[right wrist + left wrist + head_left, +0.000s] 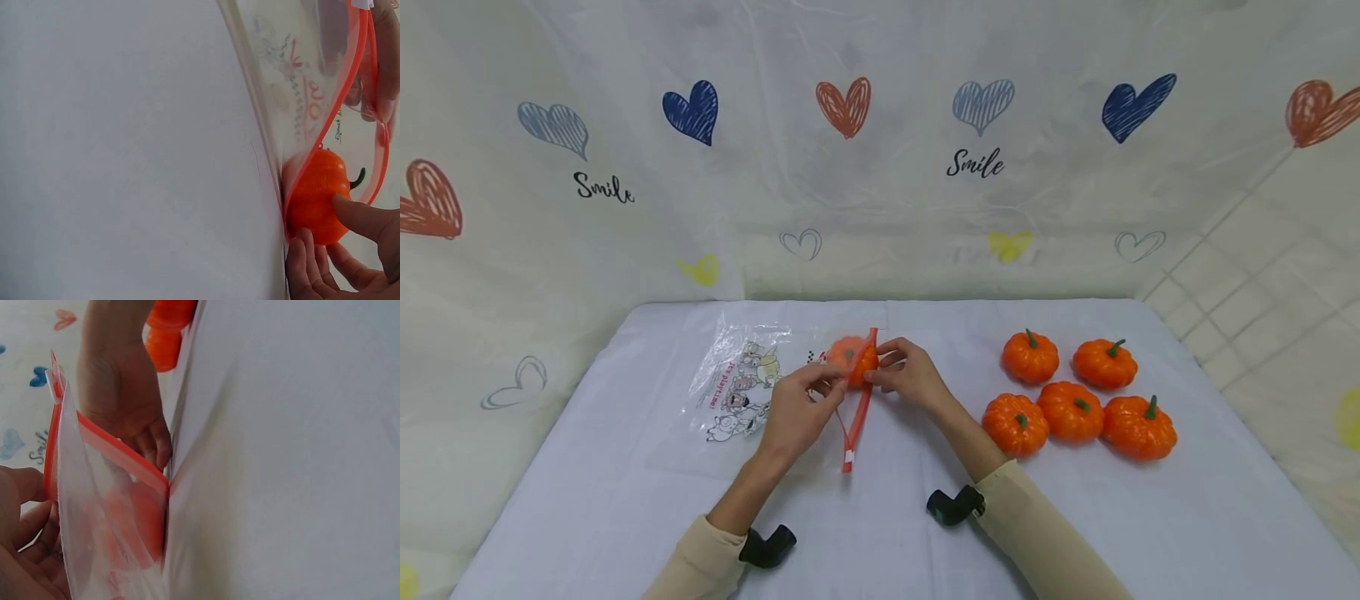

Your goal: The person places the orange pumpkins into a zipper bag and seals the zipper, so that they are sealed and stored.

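A clear plastic zip bag [741, 392] with printed cartoon animals lies on the table, its mouth edged by a red zip strip [862, 417]. My left hand [793, 412] pinches the upper side of that edge, and in the left wrist view the mouth gapes. At the opening is a small orange toy pumpkin [319, 194] with a green stem, partly inside the bag. My right hand [910, 375] holds this pumpkin, the thumb [362, 219] on its side and the other fingers below it. A white slider [848, 457] sits near the strip's close end.
Several more toy pumpkins [1072, 412] stand grouped on the right of the white-covered table [910, 533]. Behind the table hangs a pale curtain [917, 217] with printed hearts. Black wrist mounts [767, 547] sit at both cuffs.
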Available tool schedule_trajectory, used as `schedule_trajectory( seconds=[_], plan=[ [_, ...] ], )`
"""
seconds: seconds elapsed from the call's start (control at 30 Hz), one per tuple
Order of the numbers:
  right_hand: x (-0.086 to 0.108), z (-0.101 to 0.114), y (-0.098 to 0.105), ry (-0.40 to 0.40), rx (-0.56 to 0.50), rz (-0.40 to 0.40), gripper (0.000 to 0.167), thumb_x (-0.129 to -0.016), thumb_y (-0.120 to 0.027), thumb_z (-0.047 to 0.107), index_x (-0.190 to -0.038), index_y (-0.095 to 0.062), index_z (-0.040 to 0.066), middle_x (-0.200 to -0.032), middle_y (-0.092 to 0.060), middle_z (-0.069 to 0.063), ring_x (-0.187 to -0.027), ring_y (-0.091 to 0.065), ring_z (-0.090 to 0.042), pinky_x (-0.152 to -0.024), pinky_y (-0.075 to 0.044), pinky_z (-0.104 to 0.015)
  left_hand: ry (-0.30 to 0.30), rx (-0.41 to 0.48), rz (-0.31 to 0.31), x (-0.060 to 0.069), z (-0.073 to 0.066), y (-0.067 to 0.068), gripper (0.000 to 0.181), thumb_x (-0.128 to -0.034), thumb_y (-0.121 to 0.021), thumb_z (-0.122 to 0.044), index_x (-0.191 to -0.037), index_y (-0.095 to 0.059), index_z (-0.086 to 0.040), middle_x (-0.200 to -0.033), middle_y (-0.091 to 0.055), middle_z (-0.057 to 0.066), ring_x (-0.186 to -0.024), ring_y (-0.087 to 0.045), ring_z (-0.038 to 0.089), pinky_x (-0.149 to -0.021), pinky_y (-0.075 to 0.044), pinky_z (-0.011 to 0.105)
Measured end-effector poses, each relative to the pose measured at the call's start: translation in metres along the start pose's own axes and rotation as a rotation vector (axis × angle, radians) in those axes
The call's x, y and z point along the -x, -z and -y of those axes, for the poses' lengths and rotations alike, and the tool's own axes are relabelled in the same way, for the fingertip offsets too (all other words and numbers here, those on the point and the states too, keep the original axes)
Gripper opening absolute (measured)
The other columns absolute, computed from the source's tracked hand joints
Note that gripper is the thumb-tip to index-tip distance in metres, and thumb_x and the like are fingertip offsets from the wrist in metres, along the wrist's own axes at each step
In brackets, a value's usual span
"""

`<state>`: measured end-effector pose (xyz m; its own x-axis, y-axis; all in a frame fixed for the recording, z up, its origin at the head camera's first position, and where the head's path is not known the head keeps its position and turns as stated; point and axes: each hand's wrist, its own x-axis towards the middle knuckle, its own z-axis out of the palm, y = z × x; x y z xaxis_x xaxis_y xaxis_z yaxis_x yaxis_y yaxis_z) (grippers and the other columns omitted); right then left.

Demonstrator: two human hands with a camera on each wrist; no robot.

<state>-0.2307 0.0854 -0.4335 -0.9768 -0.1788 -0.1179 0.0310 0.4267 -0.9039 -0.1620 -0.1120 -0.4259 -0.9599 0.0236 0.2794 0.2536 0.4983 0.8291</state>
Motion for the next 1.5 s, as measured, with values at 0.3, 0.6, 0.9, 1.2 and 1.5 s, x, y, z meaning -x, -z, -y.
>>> schedule_trajectory(
  seconds=[0.3, 0.6, 0.9, 1.2, 1.5],
  plan=[
    [-0.002, -0.008, -0.001, 0.012, -0.033, -0.014, 0.038, -0.092, -0.078, 0.016, -0.126, -0.065, 0.005, -0.111, -0.072, -0.016, -0.087, -0.071, -0.019, -0.075, -0.061, -0.031, 0.037, 0.031, 0.011, 0.002, 0.004, -0.002, 0.021, -0.095, -0.076, -0.014, -0.115, -0.08, -0.016, -0.099, -0.075, 0.003, -0.089, -0.063, 0.016, -0.075, -0.052, 0.018],
    [0.0, -0.008, 0.003, 0.03, -0.024, -0.019, 0.035, -0.093, -0.078, 0.015, -0.124, -0.067, 0.005, -0.11, -0.074, -0.017, -0.085, -0.069, -0.018, -0.069, -0.056, -0.026, 0.034, 0.04, 0.008, 0.0, 0.004, -0.004, 0.022, -0.0954, -0.076, -0.017, -0.117, -0.079, -0.017, -0.101, -0.075, 0.003, -0.09, -0.063, 0.016, -0.077, -0.053, 0.017],
    [0.005, -0.006, 0.018, 0.021, -0.12, 0.007, 0.04, -0.096, -0.074, 0.013, -0.13, -0.061, -0.002, -0.116, -0.07, -0.02, -0.096, -0.077, -0.03, -0.085, -0.064, -0.038, 0.068, 0.039, 0.002, 0.001, 0.003, -0.005, 0.02, -0.0958, -0.075, -0.019, -0.116, -0.08, -0.018, -0.102, -0.075, 0.003, -0.091, -0.063, 0.017, -0.075, -0.053, 0.017],
    [0.016, 0.013, 0.043, 0.052, -0.057, -0.051, 0.039, -0.098, -0.073, 0.021, -0.131, -0.061, 0.004, -0.121, -0.067, -0.017, -0.109, -0.073, -0.037, -0.087, -0.063, -0.035, 0.059, 0.015, -0.009, 0.001, 0.003, -0.002, 0.02, -0.0967, -0.075, -0.021, -0.116, -0.079, -0.019, -0.106, -0.075, 0.002, -0.091, -0.063, 0.017, -0.076, -0.053, 0.018],
    [0.028, 0.028, 0.072, 0.087, 0.001, -0.098, 0.041, -0.099, -0.072, 0.027, -0.133, -0.062, 0.008, -0.126, -0.067, -0.015, -0.11, -0.071, -0.033, -0.09, -0.063, -0.034, 0.051, 0.036, -0.012, 0.001, 0.004, -0.001, 0.02, -0.0971, -0.074, -0.021, -0.117, -0.079, -0.018, -0.107, -0.075, 0.003, -0.091, -0.063, 0.018, -0.072, -0.053, 0.018]
  ],
)
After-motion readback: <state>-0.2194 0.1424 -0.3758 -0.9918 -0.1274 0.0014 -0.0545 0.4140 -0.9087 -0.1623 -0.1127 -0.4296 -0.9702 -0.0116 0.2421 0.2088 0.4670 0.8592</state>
